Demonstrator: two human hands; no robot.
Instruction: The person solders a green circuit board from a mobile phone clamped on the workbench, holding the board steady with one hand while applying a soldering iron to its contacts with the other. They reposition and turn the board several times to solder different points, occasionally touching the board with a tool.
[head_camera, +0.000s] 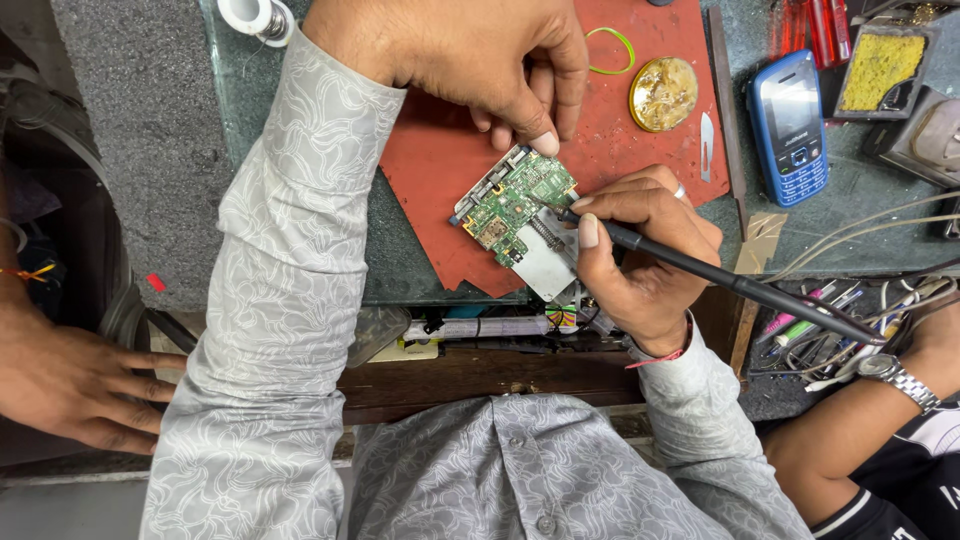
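Note:
A green phone circuit board (512, 205) with a white metal section lies tilted on a red mat (430, 170). My left hand (480, 55) reaches over from above and pins the board's upper edge with its fingertips. In my right hand (645, 255) a black soldering iron (720, 278) is gripped like a pen, and its tip touches the board near the middle right. Both forearms wear grey patterned sleeves.
A round brass tin (663, 93), a green rubber band (612, 48) and a blade (706, 147) rest on the mat. A blue keypad phone (790, 125) lies to the right, beside a yellow sponge tray (880, 68). Other people's arms show at left (70, 385) and lower right (880, 400).

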